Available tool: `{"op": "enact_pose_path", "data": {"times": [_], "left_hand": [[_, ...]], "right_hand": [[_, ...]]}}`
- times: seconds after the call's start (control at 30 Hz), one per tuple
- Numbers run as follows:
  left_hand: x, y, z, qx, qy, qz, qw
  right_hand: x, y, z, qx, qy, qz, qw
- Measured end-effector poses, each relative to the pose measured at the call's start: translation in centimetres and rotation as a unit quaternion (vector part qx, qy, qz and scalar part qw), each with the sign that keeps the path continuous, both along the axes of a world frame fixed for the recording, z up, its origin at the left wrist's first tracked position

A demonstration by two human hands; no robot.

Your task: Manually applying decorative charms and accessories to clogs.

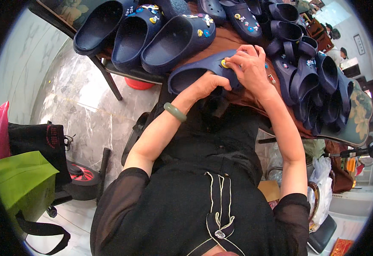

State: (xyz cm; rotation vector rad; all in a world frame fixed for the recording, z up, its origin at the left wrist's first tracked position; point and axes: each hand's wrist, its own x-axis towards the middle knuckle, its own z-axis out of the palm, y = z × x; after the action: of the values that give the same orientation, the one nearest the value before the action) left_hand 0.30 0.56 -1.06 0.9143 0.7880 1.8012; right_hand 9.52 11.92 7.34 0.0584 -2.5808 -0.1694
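Observation:
A dark blue foam clog (184, 79) lies across the table's near edge, its heel opening toward the left. Into that opening reaches my left hand (207, 85), with the fingers hidden inside the shoe and the thumb outside, gripping it. A green bangle (175, 112) circles my left wrist. Over the clog's toe, my right hand (250, 70) is bent in a pinch at a round yellow-and-white shoe charm (225, 63), its thumb against the charm. A small red-and-white charm (272, 79) rests on the brown cloth (261, 96) beside my right hand.
Finished-looking clogs with charms (180, 42) stand along the table's left side. Many more clogs (308, 79) are piled at the right. Below the table is a red round object (138, 83). A green bag (22, 181) stands at the left, and plastic bags (320, 187) hang at the right.

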Motion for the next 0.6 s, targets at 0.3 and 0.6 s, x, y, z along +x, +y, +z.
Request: {"op": "enact_pose_path", "data": {"times": [0.3, 0.6], "left_hand": [[0.2, 0.4, 0.2, -0.024, -0.099, -0.007, 0.995], [-0.4, 0.3, 0.1, -0.064, -0.103, -0.003, 0.993]], "right_hand": [[-0.6, 0.1, -1.6, -0.006, 0.055, -0.048, 0.997], [7.1, 14.5, -6.5, -0.086, 0.149, -0.250, 0.953]]}}
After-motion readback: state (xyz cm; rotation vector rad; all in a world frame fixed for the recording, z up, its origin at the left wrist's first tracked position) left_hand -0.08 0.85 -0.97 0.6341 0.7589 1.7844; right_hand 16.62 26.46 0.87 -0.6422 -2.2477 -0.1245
